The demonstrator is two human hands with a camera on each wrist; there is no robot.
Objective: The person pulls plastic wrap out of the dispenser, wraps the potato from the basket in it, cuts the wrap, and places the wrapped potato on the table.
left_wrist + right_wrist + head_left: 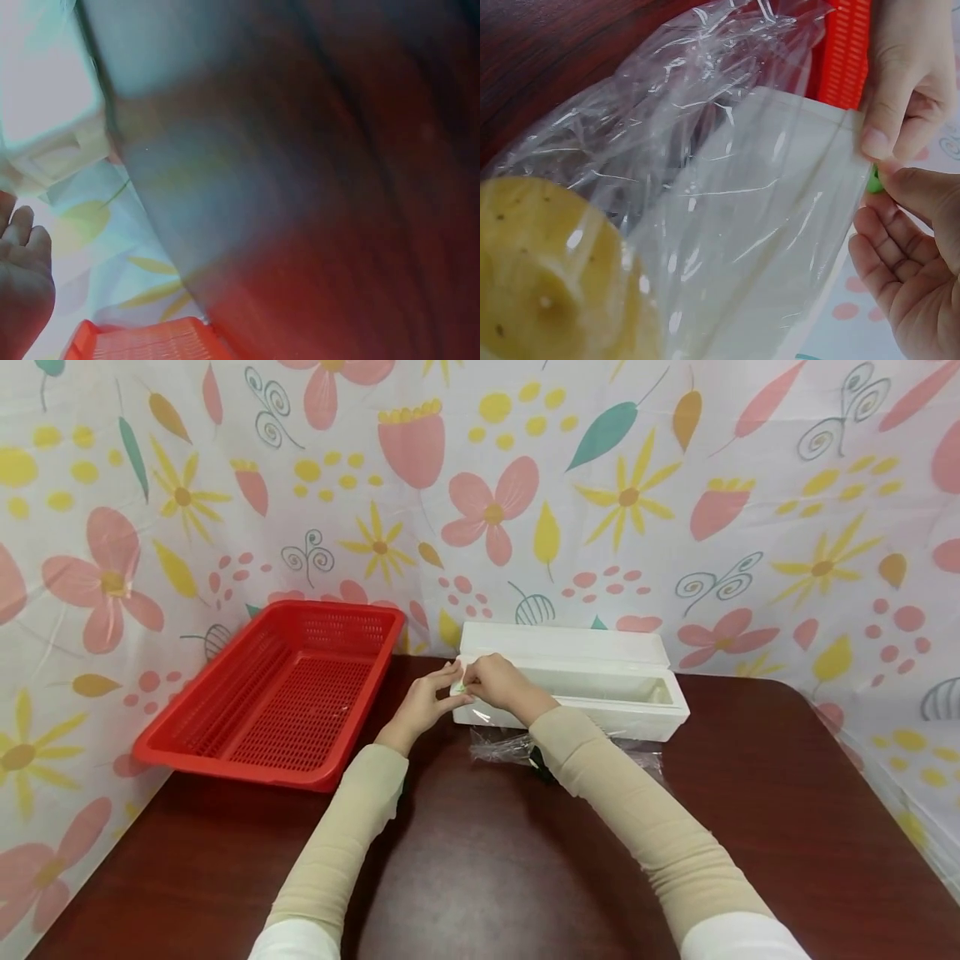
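Note:
A long white foam box (pixel 570 715) stands at the back of the table, its hinged lid (pixel 570 643) raised. My right hand (pixel 497 682) is at the left end of its near rim, fingers curled and knuckles up. In the right wrist view, its thumb and a finger pinch a small green piece (pixel 875 181) at the box's corner. The left hand (pixel 427 697) is spread around that same corner, with its thumb (pixel 877 142) right beside the green piece. Clear plastic film (pixel 697 112) lies along the front of the box. What the green piece belongs to is hidden.
An empty-looking red perforated basket (pixel 300 710) sits on the left of the dark brown table (pixel 480 868). A dark item (pixel 538 763) shows partly under the right forearm. A yellow, speckled round thing (pixel 547 277) is close in the right wrist view. A floral sheet (pixel 487 510) hangs behind.

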